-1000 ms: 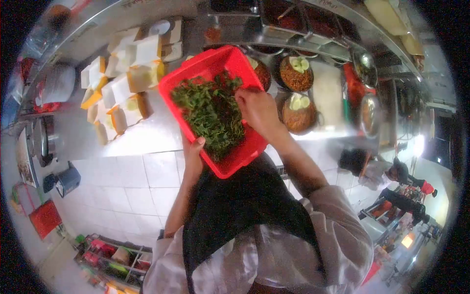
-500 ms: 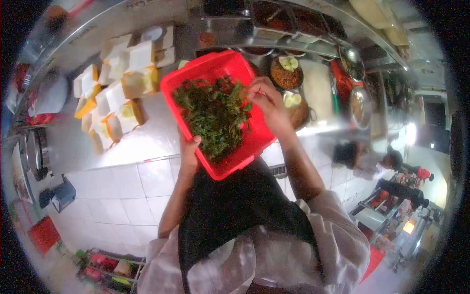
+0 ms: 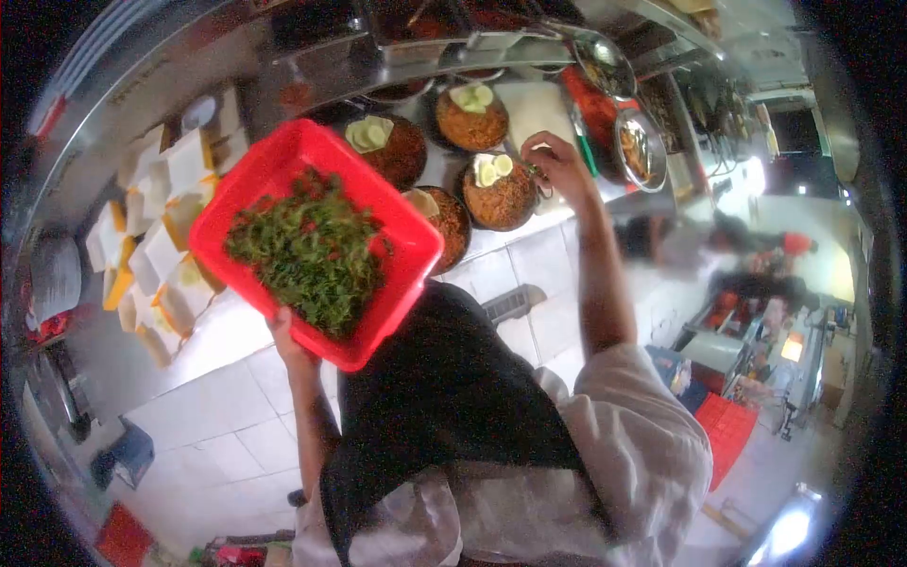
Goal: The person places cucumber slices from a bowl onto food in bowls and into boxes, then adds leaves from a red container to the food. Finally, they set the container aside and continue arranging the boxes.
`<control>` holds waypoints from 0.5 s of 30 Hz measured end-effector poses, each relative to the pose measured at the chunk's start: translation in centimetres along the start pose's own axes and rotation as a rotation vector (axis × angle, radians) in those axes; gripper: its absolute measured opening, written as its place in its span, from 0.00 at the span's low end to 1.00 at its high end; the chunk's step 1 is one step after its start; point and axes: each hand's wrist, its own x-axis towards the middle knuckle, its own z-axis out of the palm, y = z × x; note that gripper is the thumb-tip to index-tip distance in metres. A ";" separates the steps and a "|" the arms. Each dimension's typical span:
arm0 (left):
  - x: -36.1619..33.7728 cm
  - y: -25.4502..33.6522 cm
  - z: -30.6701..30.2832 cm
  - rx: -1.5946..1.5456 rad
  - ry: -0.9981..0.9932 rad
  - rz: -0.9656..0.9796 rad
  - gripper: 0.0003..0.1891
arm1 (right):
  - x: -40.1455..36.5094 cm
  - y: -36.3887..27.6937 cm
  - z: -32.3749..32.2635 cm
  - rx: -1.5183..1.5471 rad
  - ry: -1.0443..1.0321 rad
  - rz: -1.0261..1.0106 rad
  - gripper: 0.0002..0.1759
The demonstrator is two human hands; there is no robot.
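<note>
My left hand (image 3: 291, 338) grips the near side of a red plastic tub (image 3: 402, 241), which is tilted toward me. Inside lies a heap of leafy green herbs (image 3: 307, 260) with a few red bits among them. My right hand (image 3: 559, 170) is closed in a pinch, with a small dark-green bit of herb showing at the fingertips. It is just right of a round dish of orange-brown food (image 3: 499, 203) topped with pale citrus slices (image 3: 493, 170). Similar dishes (image 3: 472, 118) stand around it, one partly covered by the tub.
Open white-and-yellow cartons (image 3: 156, 255) stand on the steel counter at left. A white board (image 3: 537, 109), a green-handled tool (image 3: 581, 142) and metal lids (image 3: 638, 146) are at right. Metal food containers (image 3: 416, 19) line the back. Other people (image 3: 699, 241) are blurred at far right.
My right hand has moved out of the tub, away to the right, beside a dish. The tub has shifted left in view with my left hand, and more dishes show.
</note>
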 end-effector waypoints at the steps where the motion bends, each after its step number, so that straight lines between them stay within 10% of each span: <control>1: -0.5 0.7 0.3 -0.024 -0.035 0.045 0.30 | 2.0 1.0 -1.6 -0.400 -0.107 -0.047 0.12; 9: -2.5 1.9 0.7 -0.122 -0.124 0.049 0.39 | 12.3 5.8 1.7 -1.633 -0.605 -0.249 0.16; 15: -3.3 0.2 -0.5 -0.128 -0.098 0.070 0.40 | 11.7 6.2 0.0 -1.380 -0.060 -0.708 0.21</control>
